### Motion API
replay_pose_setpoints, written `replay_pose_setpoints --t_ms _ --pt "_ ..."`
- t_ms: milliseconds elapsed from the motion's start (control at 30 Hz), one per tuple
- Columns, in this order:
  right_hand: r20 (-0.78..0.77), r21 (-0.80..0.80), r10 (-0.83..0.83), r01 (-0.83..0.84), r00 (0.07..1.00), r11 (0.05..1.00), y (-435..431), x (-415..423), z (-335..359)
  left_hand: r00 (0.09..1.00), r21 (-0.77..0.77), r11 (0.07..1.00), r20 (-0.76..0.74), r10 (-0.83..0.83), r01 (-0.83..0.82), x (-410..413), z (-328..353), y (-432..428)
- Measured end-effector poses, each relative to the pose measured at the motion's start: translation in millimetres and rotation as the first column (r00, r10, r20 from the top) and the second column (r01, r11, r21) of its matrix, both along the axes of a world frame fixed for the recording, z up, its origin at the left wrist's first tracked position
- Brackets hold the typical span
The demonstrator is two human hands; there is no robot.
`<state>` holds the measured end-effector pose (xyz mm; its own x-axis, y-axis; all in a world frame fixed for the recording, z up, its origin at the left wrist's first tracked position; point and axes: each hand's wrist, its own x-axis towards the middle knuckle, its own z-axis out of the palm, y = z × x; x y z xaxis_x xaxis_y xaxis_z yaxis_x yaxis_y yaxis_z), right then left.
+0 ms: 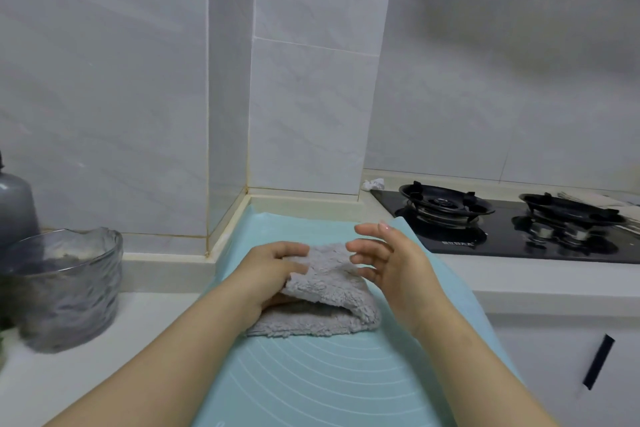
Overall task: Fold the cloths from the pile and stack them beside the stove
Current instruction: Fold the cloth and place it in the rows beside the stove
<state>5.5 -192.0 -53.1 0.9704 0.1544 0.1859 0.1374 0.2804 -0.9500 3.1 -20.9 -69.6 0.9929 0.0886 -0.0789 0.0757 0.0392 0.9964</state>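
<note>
A grey fluffy cloth lies folded on a light blue mat in the middle of the counter. My left hand holds the cloth's left edge, with the fingers laid over the top layer and the thumb tucked beneath it. Just right of the cloth, my right hand hovers with spread, relaxed fingers and holds nothing. A black gas stove with two burners sits to the right of the mat.
A ribbed glass bowl with grey cloth inside stands on the white counter at the left, a grey bottle behind it. A tiled wall column rises behind the mat. A white cabinet front with a black handle is at lower right.
</note>
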Motion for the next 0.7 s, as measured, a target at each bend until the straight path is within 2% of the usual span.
replay_pose_setpoints --t_ms 100,200,300,367,400,467,533,600,700 --pt "0.079 -0.168 -0.101 0.113 0.992 0.979 0 1 -3 0.996 0.173 0.983 0.080 0.047 -0.060 -2 10 6" --pt "0.185 -0.374 -0.074 0.140 0.980 0.917 4 -2 -7 0.995 0.345 0.935 0.090 0.049 -0.077 -4 14 24" --pt "0.221 -0.663 0.015 0.139 0.975 0.736 8 -4 -17 1.000 0.502 0.865 -0.018 0.001 0.009 -12 15 34" --pt "0.235 -0.772 0.034 0.165 0.971 0.614 10 -5 -19 0.998 0.596 0.801 -0.047 -0.038 0.059 -16 18 37" --pt "0.276 -0.797 0.026 0.213 0.961 0.565 9 -5 -19 0.999 0.686 0.727 -0.014 -0.036 0.036 -17 20 37" --pt "0.431 -0.789 -0.004 0.379 0.902 0.483 9 -7 -15 0.985 0.843 0.516 0.172 0.012 -0.153 -16 23 32" --pt "0.560 -0.725 -0.012 0.497 0.828 0.477 14 -8 -12 0.945 0.855 0.429 0.327 -0.012 -0.291 -17 23 21" --pt "0.571 -0.757 0.051 0.502 0.819 0.419 21 -5 -14 0.958 0.911 0.353 0.265 -0.108 -0.212 -13 12 7" --pt "0.376 -0.919 0.190 0.340 0.907 0.197 30 2 -26 0.990 0.986 0.164 0.026 -0.140 -0.003 -5 -14 2"
